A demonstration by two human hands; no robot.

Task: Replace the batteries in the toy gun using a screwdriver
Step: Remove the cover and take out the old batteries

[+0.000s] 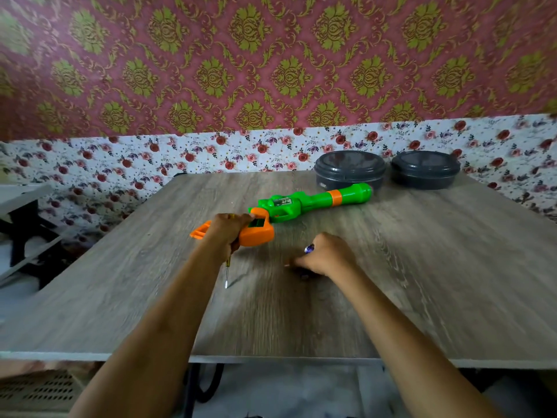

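Fingers of the left hand [226, 229] are curled round two things at once: they press on the orange grip of the toy gun [297, 206] and also pinch the screwdriver [227, 271], whose thin shaft hangs down below the hand with its tip touching or just above the wood. Those of the right hand [324, 254] are closed over a small battery [309, 248], of which only a blue and silver end shows; that hand is blurred, so how firm the hold is cannot be told. On the table [422, 282], the widest thing here, two dark lidded containers [350, 170] stand side by side at the far edge toward the right corner. Just in front of them the gun lies flat, its green barrel pointing to the far right corner and nearly touching the left container, its grip toward the middle. A dark rectangular opening shows in the grip beside the left fingers, seemingly the battery bay with its cover off. The main risk looks to be the doubled left grip: the screwdriver could slip free and roll to the near edge. A dark speck lies by the right wrist, too blurred to name; if it is the screw, a sweep of that forearm could knock it off. The battery could also go in the wrong way round, since the bay's markings cannot be read.
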